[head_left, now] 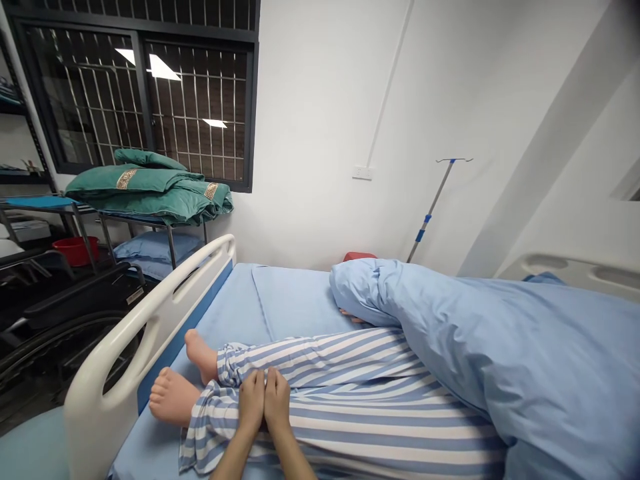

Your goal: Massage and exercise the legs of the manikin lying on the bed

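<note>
On the bed lies what looks like a manikin in blue-and-white striped trousers (360,413), its bare feet (173,398) toward the footboard. My left hand (251,400) and my right hand (277,401) sit side by side over the near lower leg, just above the ankle. Both have their fingers curled down over the striped cloth, with the fingertips hidden on the far side. A light blue quilt (465,333) covers the body from about the knees up. Part of a hand (353,317) shows from under the quilt's far edge.
A cream footboard (115,367) stands at the left end of the bed. Beyond it are a wheelchair (85,313), green folded quilts (150,190) on a rack and a red bucket (75,250). A drip pole (434,207) rises behind the bed, near the wall.
</note>
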A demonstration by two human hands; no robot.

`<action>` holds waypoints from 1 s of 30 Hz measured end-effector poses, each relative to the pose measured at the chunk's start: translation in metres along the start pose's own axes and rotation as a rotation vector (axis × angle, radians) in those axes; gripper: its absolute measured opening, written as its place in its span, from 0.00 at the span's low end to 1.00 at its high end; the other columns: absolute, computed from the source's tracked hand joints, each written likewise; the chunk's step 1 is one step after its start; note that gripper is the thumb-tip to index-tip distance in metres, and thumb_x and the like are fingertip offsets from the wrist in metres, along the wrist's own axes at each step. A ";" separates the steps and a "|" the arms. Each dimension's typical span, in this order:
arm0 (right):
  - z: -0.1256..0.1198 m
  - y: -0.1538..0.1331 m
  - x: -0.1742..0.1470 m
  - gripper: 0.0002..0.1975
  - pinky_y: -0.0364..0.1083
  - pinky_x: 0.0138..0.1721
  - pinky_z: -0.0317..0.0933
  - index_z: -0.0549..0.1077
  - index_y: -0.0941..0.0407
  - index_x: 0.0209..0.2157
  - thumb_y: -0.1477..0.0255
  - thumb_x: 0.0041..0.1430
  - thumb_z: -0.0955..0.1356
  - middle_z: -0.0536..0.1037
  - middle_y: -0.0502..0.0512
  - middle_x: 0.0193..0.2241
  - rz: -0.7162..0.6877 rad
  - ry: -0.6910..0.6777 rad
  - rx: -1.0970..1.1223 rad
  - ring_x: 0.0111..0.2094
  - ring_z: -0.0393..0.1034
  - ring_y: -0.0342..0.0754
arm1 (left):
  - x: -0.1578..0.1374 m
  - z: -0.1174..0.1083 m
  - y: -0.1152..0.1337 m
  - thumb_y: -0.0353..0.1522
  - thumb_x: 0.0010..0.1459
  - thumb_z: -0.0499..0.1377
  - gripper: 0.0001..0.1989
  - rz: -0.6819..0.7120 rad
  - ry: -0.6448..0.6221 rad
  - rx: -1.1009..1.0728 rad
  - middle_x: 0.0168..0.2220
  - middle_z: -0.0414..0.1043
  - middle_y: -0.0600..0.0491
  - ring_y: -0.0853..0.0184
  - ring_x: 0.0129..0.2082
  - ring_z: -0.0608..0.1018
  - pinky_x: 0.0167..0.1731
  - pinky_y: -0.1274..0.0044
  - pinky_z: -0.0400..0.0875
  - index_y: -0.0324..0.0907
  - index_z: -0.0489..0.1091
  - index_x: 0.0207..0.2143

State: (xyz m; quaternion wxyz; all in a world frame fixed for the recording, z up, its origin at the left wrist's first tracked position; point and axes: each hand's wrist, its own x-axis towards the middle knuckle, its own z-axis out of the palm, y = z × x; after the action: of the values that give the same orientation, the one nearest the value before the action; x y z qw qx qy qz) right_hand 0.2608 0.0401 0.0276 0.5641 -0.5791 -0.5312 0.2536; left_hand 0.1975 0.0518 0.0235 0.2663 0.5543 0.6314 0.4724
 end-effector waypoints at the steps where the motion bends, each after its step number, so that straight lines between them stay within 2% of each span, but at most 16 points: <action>1: 0.000 0.001 0.000 0.20 0.42 0.24 0.52 0.65 0.56 0.19 0.62 0.58 0.56 0.69 0.52 0.17 0.001 0.000 0.007 0.20 0.61 0.44 | -0.005 0.003 -0.006 0.35 0.53 0.47 0.13 0.026 -0.001 0.032 0.28 0.73 0.49 0.66 0.29 0.72 0.32 0.76 0.65 0.41 0.67 0.24; 5: 0.002 0.006 -0.002 0.18 0.44 0.23 0.50 0.65 0.55 0.18 0.64 0.57 0.56 0.68 0.52 0.15 -0.016 0.004 -0.003 0.19 0.59 0.44 | -0.014 0.005 -0.020 0.32 0.53 0.47 0.12 0.083 -0.039 0.226 0.33 0.74 0.48 0.64 0.33 0.73 0.37 0.74 0.64 0.42 0.70 0.30; 13: 0.004 0.005 -0.001 0.19 0.41 0.22 0.48 0.62 0.56 0.17 0.64 0.58 0.56 0.67 0.50 0.15 -0.015 0.004 -0.068 0.18 0.58 0.42 | -0.010 0.000 -0.015 0.30 0.54 0.47 0.15 0.095 -0.102 0.431 0.39 0.74 0.48 0.63 0.37 0.74 0.40 0.74 0.65 0.41 0.71 0.36; 18: -0.009 -0.006 0.006 0.19 0.42 0.24 0.47 0.66 0.56 0.19 0.67 0.59 0.55 0.72 0.55 0.19 -0.065 -0.091 -0.287 0.21 0.63 0.44 | -0.008 0.001 -0.025 0.30 0.55 0.46 0.16 0.152 -0.122 0.432 0.43 0.72 0.48 0.63 0.42 0.73 0.43 0.74 0.64 0.41 0.70 0.41; 21: -0.023 -0.011 0.010 0.16 0.43 0.24 0.45 0.69 0.56 0.21 0.69 0.57 0.58 0.74 0.57 0.20 -0.152 -0.188 -0.488 0.21 0.64 0.46 | -0.009 0.003 -0.024 0.32 0.57 0.45 0.16 0.151 -0.120 0.424 0.41 0.73 0.49 0.64 0.40 0.74 0.40 0.74 0.64 0.41 0.69 0.41; 23: -0.029 -0.010 0.009 0.16 0.43 0.24 0.44 0.70 0.56 0.22 0.69 0.58 0.57 0.74 0.57 0.21 -0.175 -0.219 -0.544 0.22 0.65 0.46 | -0.010 0.003 -0.020 0.34 0.58 0.45 0.15 0.135 -0.128 0.457 0.38 0.74 0.48 0.63 0.37 0.74 0.37 0.75 0.63 0.42 0.70 0.38; 26: -0.030 -0.003 0.003 0.19 0.43 0.23 0.41 0.70 0.56 0.24 0.67 0.61 0.55 0.74 0.55 0.20 -0.155 -0.176 -0.550 0.21 0.65 0.45 | -0.013 0.001 -0.012 0.35 0.58 0.45 0.14 0.110 -0.153 0.507 0.33 0.75 0.49 0.63 0.34 0.75 0.34 0.75 0.62 0.42 0.70 0.34; 30: -0.028 0.004 -0.002 0.19 0.44 0.23 0.39 0.69 0.56 0.23 0.67 0.61 0.55 0.73 0.53 0.18 -0.145 -0.115 -0.520 0.19 0.63 0.44 | -0.015 0.000 -0.004 0.36 0.58 0.46 0.14 0.106 -0.144 0.527 0.32 0.75 0.49 0.64 0.33 0.75 0.31 0.77 0.60 0.43 0.69 0.33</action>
State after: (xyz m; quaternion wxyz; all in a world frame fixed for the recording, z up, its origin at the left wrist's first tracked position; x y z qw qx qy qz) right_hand 0.2862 0.0280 0.0299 0.3821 -0.6496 -0.6496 0.1002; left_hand 0.1995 0.0375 0.0169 0.1320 0.6691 0.6819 0.2644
